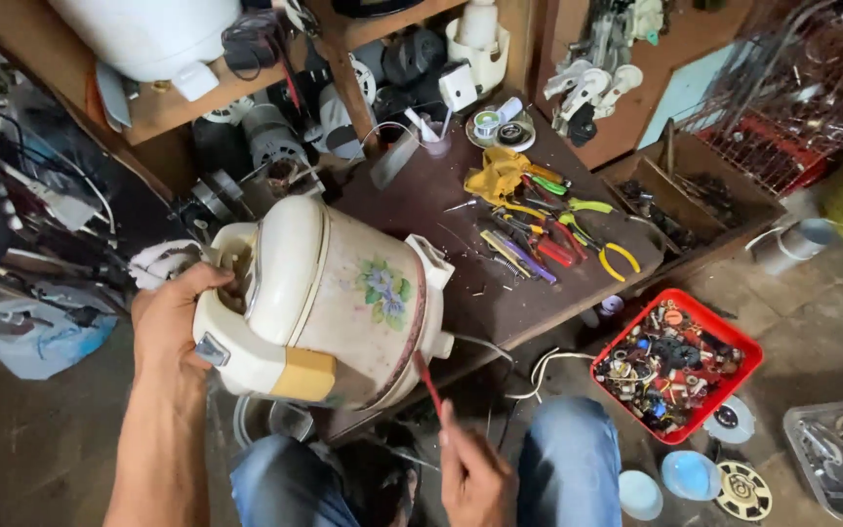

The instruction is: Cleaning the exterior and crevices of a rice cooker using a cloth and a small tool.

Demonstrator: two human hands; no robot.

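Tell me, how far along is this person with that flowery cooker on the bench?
Done: the cream rice cooker lies tipped on its side on the workbench, with pliers and cutters laid out. In hand: the left hand grips its lid end while the right hand points a red-handled screwdriver at its underside. Left: the casing looks closed, so any opening up seems ahead.
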